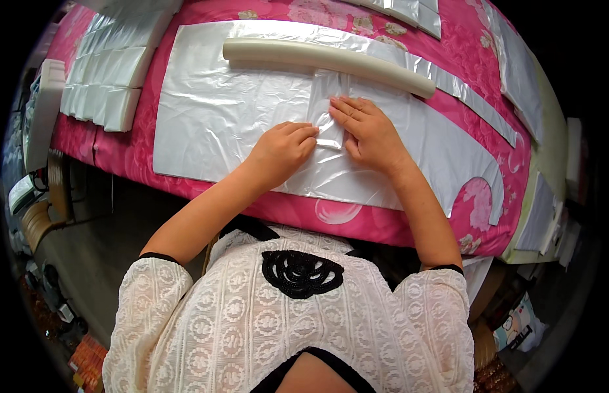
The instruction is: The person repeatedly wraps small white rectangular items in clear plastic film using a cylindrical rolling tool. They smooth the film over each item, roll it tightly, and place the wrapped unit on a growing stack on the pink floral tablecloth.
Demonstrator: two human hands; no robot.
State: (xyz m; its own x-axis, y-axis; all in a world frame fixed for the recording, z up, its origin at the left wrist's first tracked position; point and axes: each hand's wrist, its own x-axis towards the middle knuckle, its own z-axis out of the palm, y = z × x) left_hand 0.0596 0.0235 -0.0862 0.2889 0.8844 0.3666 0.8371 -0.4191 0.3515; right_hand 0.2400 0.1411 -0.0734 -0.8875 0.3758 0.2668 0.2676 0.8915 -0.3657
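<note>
A narrow folded strip of clear plastic film (328, 108) lies on top of a large stack of clear plastic bags (213, 111) spread over a pink flowered table cover (144, 141). My left hand (283, 147) has its fingers curled and pinches the strip's lower left edge. Flat on the strip's right side, my right hand (368, 128) presses down with the fingers together. A long cream-coloured tube (330, 62) lies across the bags just beyond both hands.
Rows of folded white bags (108, 72) are stacked at the table's far left. Loose strips of plastic (478, 101) trail to the right, and more sheets (520, 72) lie at the right edge. Clutter stands on the floor at both sides.
</note>
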